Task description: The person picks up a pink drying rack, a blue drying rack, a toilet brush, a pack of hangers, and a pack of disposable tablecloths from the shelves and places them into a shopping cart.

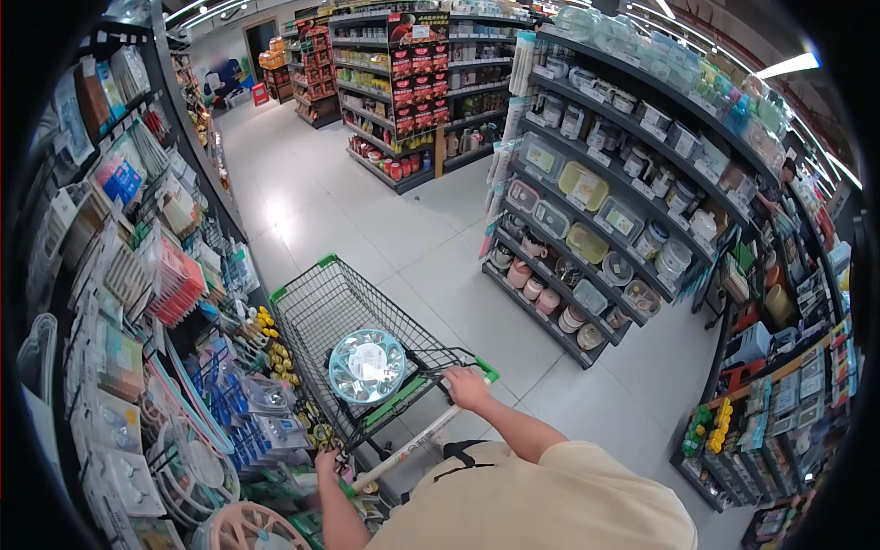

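Observation:
A wire shopping cart (302, 316) with green corners stands in front of me, its pale handle bar (412, 449) crossing close to my body. Inside the basket lies a round light-blue compartment tray (341, 357) with a clear cover and a white label. My right hand (467, 389) is closed on the cart beside the right end of the handle. At the left end, my left hand (326, 462) is closed on the cart's near corner, close to the hanging shelf goods; its fingertips are partly hidden.
A shelf wall packed with hanging goods (174, 275) runs close along the left. To the right stands a shelf unit of food containers (585, 183) and mugs. Pale tiled floor (367, 220) leads ahead to more shelves (385, 92). A person (225, 78) is far off at upper left.

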Demonstrator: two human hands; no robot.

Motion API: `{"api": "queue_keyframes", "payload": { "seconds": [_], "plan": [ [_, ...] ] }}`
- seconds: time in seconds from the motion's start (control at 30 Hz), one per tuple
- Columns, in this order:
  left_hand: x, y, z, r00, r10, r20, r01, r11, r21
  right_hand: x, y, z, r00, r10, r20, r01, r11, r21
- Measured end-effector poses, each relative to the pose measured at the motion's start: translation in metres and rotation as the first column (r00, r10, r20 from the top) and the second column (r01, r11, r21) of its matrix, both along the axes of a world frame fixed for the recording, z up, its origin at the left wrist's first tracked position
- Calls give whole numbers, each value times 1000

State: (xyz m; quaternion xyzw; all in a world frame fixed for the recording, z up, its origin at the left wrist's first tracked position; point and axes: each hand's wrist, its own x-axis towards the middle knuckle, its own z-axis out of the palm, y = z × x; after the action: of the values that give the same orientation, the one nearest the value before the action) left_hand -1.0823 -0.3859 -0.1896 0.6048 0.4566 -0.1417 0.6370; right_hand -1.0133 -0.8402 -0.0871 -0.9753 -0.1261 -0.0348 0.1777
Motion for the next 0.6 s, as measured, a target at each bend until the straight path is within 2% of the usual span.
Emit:
{"api": "queue_keyframes", "payload": {
  "seconds": [0.03,0.2,0.27,0.3,0.37,0.5,0.57,0.6],
  "plan": [
    [-6,-4,3,999,51,-7,-51,997,-63,-4,-2,1,1000,-14,1,14,1000,-3],
    [-26,-10,2,999,-18,46,21,998,-58,-23,-9,7,1000,-20,-13,21,999,37],
    [-33,-18,23,999,6,-36,-8,998,-56,-31,-10,7,999,-31,-22,32,999,43],
    [-36,-17,19,999,2,-36,-4,998,-56,-36,-12,8,999,-33,-16,33,998,46],
    [-41,-12,6,988,-149,-46,151,986,69,-44,-14,8,999,-36,-8,36,998,49],
    [-55,-16,5,988,-143,-63,148,987,69,-60,-18,5,998,-62,-16,62,998,32],
    [-64,-23,24,996,-61,-64,58,997,-50,-70,-19,3,998,-60,-16,60,998,11],
    [-67,-29,37,996,-74,-57,71,996,-49,-74,-21,5,995,-84,-53,87,995,54]
  ]
}}
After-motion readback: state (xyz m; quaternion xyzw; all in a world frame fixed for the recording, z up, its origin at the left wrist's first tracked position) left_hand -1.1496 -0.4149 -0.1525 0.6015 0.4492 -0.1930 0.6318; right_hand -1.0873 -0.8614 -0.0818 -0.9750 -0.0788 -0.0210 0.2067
